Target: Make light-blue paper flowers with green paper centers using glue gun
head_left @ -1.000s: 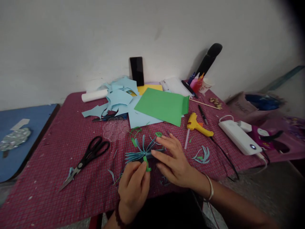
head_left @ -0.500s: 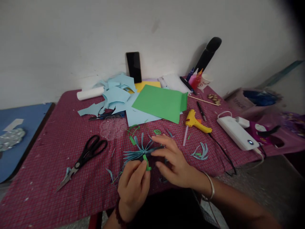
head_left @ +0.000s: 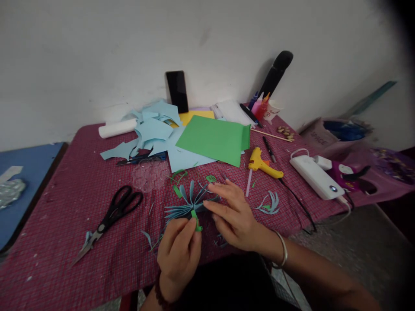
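A blue paper flower (head_left: 186, 208) with narrow, fanned-out petals is pinched at its base by my left hand (head_left: 180, 248). A green paper strip (head_left: 195, 219) sticks out at the flower's base beside my left thumb, its lower end curled. My right hand (head_left: 234, 216) has its fingers spread at the flower's right side, the fingertips at the petals there. Part of the right-hand petals is hidden behind these fingers. Green paper scraps (head_left: 177, 190) and thin blue cuttings (head_left: 270, 203) lie around the hands on the checked cloth.
Black-handled scissors (head_left: 108, 220) lie open at left. A yellow glue gun (head_left: 263, 165) with its cord is at right, near a white power bank (head_left: 316, 176). Behind are a green sheet (head_left: 212, 139), blue paper offcuts (head_left: 152, 129), a white roll (head_left: 117, 128) and a phone (head_left: 177, 91) against the wall.
The view has shifted slightly, so the table items sit a little further left. Both hands keep nearly the same pose at the flower, and its upper petals look a bit more spread.
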### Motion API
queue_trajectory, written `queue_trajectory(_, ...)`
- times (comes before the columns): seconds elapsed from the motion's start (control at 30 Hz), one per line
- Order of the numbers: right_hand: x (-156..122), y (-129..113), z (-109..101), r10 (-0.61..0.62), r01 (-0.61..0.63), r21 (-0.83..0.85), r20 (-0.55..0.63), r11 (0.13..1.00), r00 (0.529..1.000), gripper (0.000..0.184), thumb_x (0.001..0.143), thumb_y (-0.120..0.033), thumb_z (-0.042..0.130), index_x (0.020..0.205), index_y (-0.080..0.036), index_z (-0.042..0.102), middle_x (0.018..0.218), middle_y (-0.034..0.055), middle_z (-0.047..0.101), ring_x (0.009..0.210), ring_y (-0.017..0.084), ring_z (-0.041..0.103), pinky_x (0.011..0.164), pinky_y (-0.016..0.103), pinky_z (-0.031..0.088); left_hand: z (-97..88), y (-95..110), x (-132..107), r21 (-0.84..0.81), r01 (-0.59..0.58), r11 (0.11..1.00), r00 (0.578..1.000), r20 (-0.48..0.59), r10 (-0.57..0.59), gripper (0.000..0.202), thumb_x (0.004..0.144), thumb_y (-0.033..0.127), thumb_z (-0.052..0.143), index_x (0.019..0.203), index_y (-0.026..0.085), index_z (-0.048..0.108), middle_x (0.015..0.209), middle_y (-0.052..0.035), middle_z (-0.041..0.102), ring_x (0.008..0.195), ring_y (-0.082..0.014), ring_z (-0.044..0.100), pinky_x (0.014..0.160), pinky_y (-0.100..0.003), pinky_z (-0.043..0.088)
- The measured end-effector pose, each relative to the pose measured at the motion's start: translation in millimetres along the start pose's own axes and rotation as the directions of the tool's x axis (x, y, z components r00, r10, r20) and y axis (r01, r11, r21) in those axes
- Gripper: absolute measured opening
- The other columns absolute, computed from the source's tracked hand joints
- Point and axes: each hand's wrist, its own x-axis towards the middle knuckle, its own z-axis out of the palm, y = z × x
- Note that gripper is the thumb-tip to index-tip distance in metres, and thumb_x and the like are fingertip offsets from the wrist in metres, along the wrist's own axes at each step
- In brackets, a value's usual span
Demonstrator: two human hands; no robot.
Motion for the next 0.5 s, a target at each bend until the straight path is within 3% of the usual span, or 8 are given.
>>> queue_trajectory(0.13,4,-2,-3,0.028,-0.027,0.061,-0.01,0.998,1.0,0.035,0.083,-0.006,0.054,0.115,-0.02,0.058,0.134,0.0125,0.052,0.127,0.025,0.048,0.111,0.055,0.032,1.3,1,1,-0.008,0.004,1.0,1.0,0.004,-0.004,0.028,0.081,-0.001,0.06,0.103,0.016,0.066,0.086,-0.0042,0.063,0.079,-0.0129,0.062,0.072,-0.024,0.055)
queue_trajectory(0.33,19,-5,-10,0.241,-0.253,0.206,0.084,0.945,0.967,0.02,0.084,-0.012,0.057,0.102,-0.02,0.058,0.127,0.0115,0.058,0.12,0.022,0.053,0.1,0.044,0.043,-0.9,0,-4,0.003,-0.017,1.0,0.999,0.036,0.017,0.031,0.081,0.0,0.062,0.106,0.016,0.066,0.09,-0.0051,0.064,0.083,-0.0142,0.063,0.075,-0.025,0.054)
queue_trajectory(0.5,20,-2,-11,0.247,-0.256,0.152,0.077,0.955,0.966,0.012,0.083,-0.016,0.062,0.093,-0.02,0.059,0.128,0.0117,0.057,0.12,0.025,0.053,0.097,0.046,0.044,-2.9,0,-5,0.011,-0.02,1.0,1.0,0.004,0.02,0.031,0.079,-0.002,0.062,0.105,0.015,0.067,0.087,-0.004,0.063,0.08,-0.013,0.062,0.073,-0.023,0.053)
